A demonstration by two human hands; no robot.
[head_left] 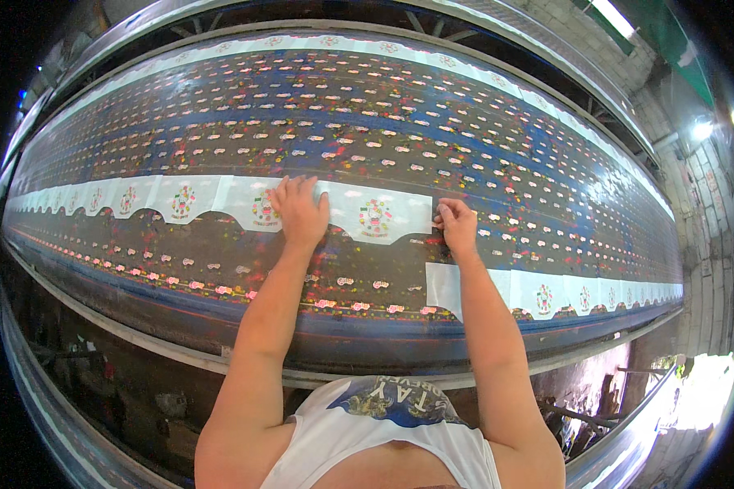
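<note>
A row of pale, scallop-edged cloth pieces (375, 216) lies across the long dark table, each printed with a colourful cartoon motif. My left hand (303, 213) rests palm down on the row, fingers spread, partly covering one print. At the right end of the row, beside the last piece's straight edge, my right hand (458, 226) is closed in a pinch. What it pinches, if anything, is too small to make out. Below my right wrist, a second row of similar pale pieces (530, 293) runs off to the right, partly hidden by my forearm.
The dark tabletop (383, 175) carries many small printed marks in white, pink, red and yellow. Another pale strip (330, 42) follows its far edge. Metal rails (163, 346) border the table, and a grey block wall (705, 244) stands at the right.
</note>
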